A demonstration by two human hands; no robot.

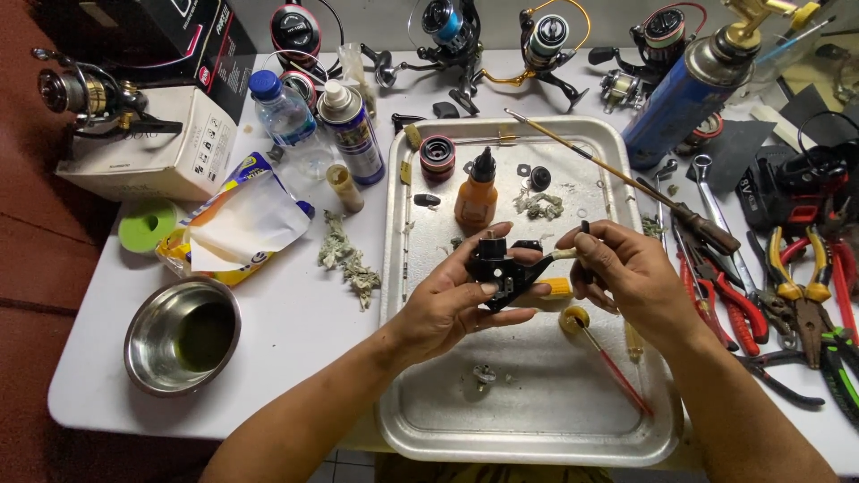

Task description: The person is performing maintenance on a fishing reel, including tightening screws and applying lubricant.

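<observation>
The left hand (452, 300) grips a black reel body (497, 266) above the metal tray (537, 420); the right hand (626, 277) pinches a small brush (565, 254) against it; a slipping grip could drop it among loose parts.

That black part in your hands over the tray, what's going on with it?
The left hand holds a black fishing reel body above a metal tray. The right hand pokes a small brush into it. On the tray lie an orange bottle, a red-handled brush and small parts. Pliers lie to the right, more reels at the back, a steel bowl to the left.
</observation>
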